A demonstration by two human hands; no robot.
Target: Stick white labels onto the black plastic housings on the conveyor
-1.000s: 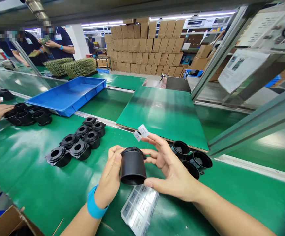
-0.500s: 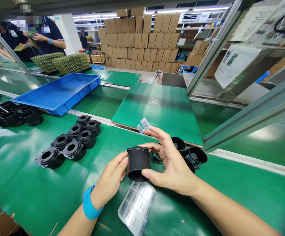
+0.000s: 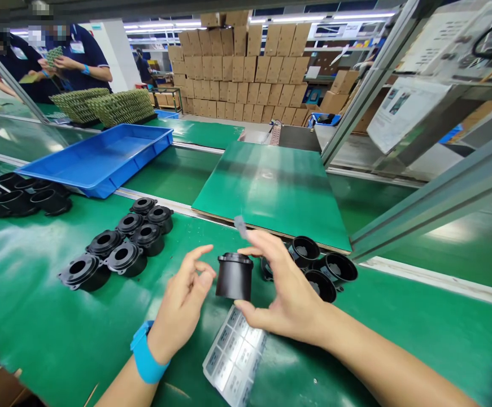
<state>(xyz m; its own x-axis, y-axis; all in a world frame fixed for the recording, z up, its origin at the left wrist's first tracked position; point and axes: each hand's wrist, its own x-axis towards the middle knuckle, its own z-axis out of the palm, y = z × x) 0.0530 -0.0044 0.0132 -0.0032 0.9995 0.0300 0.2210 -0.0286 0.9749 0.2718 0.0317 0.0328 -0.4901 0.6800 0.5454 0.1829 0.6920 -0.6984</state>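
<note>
Black plastic cup, one, upside down above the label sheet, pinched in my right hand; left hand half-open, empty, beside it. Risk: loose label on my right fingers creasing or sticking askew through brushing something.

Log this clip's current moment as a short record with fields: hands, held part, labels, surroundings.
right hand: right hand grips black cup, fingers at the top, thumb at the bottom
left hand: left hand beside the cup, fingers bent, not gripping it
cup pose: roughly upright, flanged end up
labels: pale label at the right hand's fingers; label sheet on green work surface
left side: seven flanged parts, blue tray beyond
right side: open-topped cups, partly hidden
</note>
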